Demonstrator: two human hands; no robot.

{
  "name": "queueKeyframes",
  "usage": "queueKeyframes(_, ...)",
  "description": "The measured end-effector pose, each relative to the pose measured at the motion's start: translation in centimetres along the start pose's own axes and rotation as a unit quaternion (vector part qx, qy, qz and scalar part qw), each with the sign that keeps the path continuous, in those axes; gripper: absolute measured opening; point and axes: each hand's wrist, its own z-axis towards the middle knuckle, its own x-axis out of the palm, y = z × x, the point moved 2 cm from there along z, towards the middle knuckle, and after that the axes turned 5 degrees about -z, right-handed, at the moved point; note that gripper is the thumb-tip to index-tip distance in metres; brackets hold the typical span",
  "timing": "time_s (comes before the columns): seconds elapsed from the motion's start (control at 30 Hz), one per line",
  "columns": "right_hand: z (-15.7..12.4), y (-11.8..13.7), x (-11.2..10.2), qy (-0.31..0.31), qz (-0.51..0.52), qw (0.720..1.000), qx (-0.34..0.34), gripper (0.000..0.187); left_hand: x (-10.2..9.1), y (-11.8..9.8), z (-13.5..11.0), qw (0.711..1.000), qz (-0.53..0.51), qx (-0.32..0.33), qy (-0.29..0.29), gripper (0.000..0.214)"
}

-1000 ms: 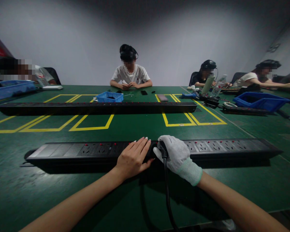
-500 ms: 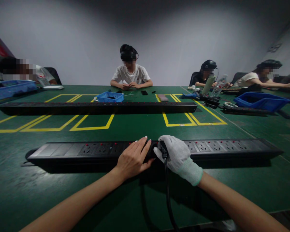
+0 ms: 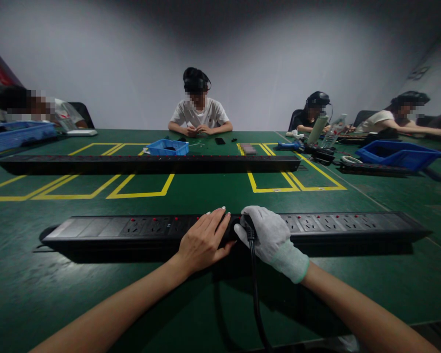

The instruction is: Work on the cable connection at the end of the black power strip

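Note:
A long black power strip (image 3: 106, 228) with a row of sockets and small red lights lies across the table before me. My bare left hand (image 3: 205, 238) rests on its middle, fingers stretched over the top and thumb near the front side. Beside it, my right hand (image 3: 266, 233), in a pale grey glove, is closed around a black power plug at the strip's sockets. The plug's cord (image 3: 255, 284) hangs down toward me. Glove and fingers hide most of the plug, so I cannot tell how deep it sits.
A second long power strip (image 3: 147, 165) lies farther back across yellow tape outlines (image 3: 143, 196). Behind it stands a small blue bin (image 3: 168, 147). Larger blue bins are at the left (image 3: 22, 136) and right (image 3: 400, 154). Several people sit around the green table (image 3: 206, 191).

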Motion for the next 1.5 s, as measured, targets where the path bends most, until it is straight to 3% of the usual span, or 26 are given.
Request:
queueKeyframes(0.5,-0.1,-0.1,0.2,0.001,-0.016,1.000,0.001,0.026,-0.9,0.5,-1.6,0.991,-0.071,0.005,-0.109,0.052)
queueKeyframes(1.03,0.0,-0.1,0.1,0.013,0.002,1.000,0.009,0.026,-1.1,0.4,-0.9,0.991,-0.093,0.039,-0.090,0.034)
queueKeyframes(1.5,0.0,0.1,-0.2,0.015,-0.004,1.000,0.019,0.029,-1.1,0.4,-1.0,0.988,-0.115,0.029,-0.094,0.039)
